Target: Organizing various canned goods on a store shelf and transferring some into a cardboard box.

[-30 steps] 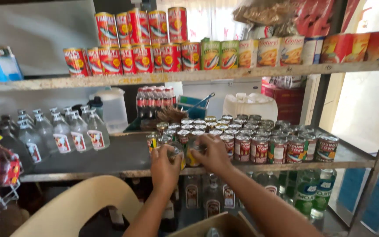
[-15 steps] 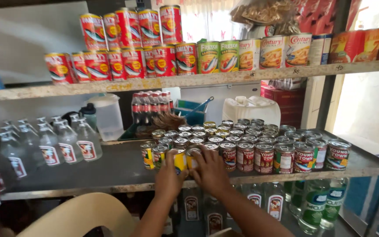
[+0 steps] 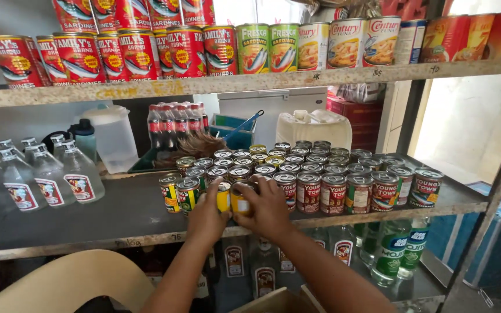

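Two small yellow cans stand upright side by side on the grey shelf (image 3: 111, 217), a little left of the centre of the frame. The left yellow can (image 3: 223, 196) is half covered by the left hand (image 3: 209, 217). The right yellow can (image 3: 239, 203) is gripped by the right hand (image 3: 267, 210), just left of the red-labelled cans (image 3: 320, 193).

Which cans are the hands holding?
The two yellow-labelled cans at the shelf's front edge, between the left hand and right hand; the neighbours wear red or green labels.
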